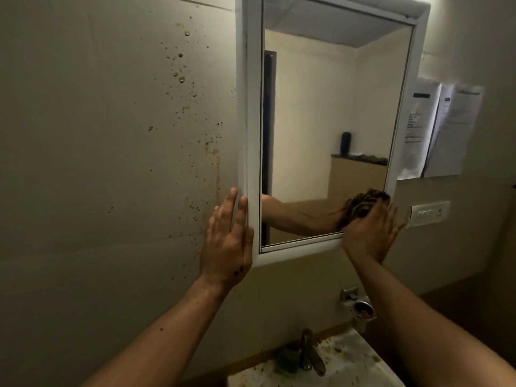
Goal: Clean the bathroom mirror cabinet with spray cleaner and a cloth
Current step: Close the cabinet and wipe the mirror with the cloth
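Note:
The white-framed mirror cabinet (pixel 252 107) hangs on the wall ahead of me. My left hand (pixel 227 238) lies flat, fingers apart, against the cabinet's left side near its bottom corner. My right hand (pixel 368 236) presses a dark patterned cloth (pixel 363 203) onto the glass at the lower right corner; most of the cloth shows as a reflection above my fingers. No spray cleaner is in view.
The wall left of the cabinet is spattered with brown specks (pixel 181 76). Below are a stained sink (pixel 349 367), a tap (pixel 310 350), a green object (pixel 287 358) and a metal holder (pixel 360 305). Papers (pixel 444 129) and a switch plate (pixel 430 213) sit to the right.

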